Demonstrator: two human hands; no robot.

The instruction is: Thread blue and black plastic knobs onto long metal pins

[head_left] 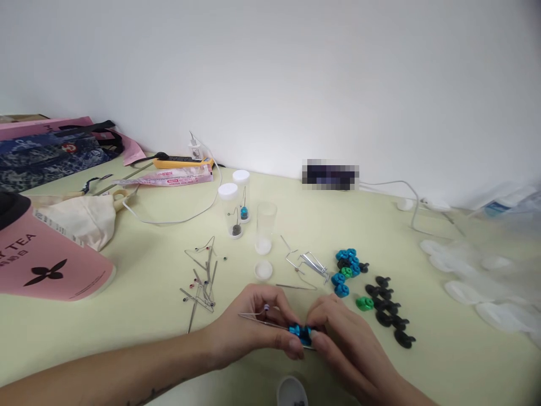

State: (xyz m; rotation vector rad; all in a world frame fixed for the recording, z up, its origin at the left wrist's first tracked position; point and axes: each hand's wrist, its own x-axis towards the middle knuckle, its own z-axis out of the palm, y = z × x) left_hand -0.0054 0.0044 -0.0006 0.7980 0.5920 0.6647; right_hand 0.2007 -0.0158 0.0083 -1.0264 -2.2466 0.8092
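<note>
Gripping blue clip [301, 331] with left hand [253, 330] and right hand [344, 338] together, fingertips closed; six o'clock from open vial [266, 225] on tabletop [143, 321].

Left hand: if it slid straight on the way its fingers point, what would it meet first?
The left hand points rightward, fingertips on the blue plastic piece. Just beyond, it would likely meet the right hand, which pinches the same piece from the other side.

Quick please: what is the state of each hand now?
Left hand: closed, holding a metal pin.
Right hand: closed, pinching a blue piece.
</note>
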